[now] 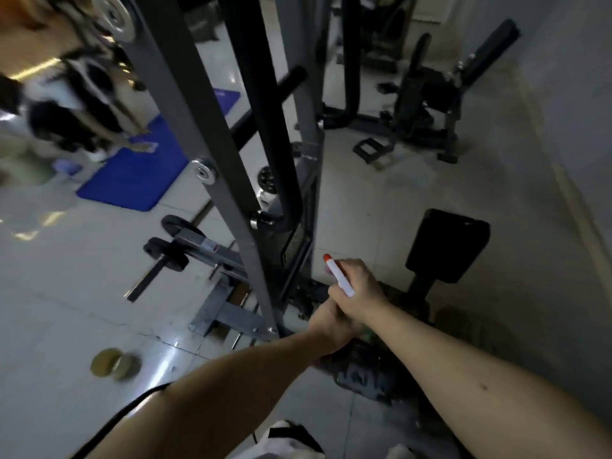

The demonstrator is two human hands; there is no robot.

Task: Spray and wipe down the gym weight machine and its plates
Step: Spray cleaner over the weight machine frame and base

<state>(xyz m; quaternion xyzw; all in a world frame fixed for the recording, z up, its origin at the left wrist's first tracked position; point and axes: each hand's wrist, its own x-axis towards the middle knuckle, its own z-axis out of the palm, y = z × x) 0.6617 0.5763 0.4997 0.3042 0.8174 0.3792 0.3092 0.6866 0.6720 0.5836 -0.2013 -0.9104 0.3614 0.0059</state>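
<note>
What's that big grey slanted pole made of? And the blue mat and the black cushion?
Grey slanted pole: looks like painted metal, matte, with a shiny silver bolt on it.
Blue mat: probably soft foam or rubber; rounded corners, dull surface.
Black cushion: likely padding under smooth vinyl or leather; slight sheen, hard to be sure.

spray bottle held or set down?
Held: the right hand grips the spray bottle, its orange tip toward the machine frame.

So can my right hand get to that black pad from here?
Probably yes: the black pad lies just beyond the right hand with nothing between, though that hand grips the white red-tipped sprayer.
</note>
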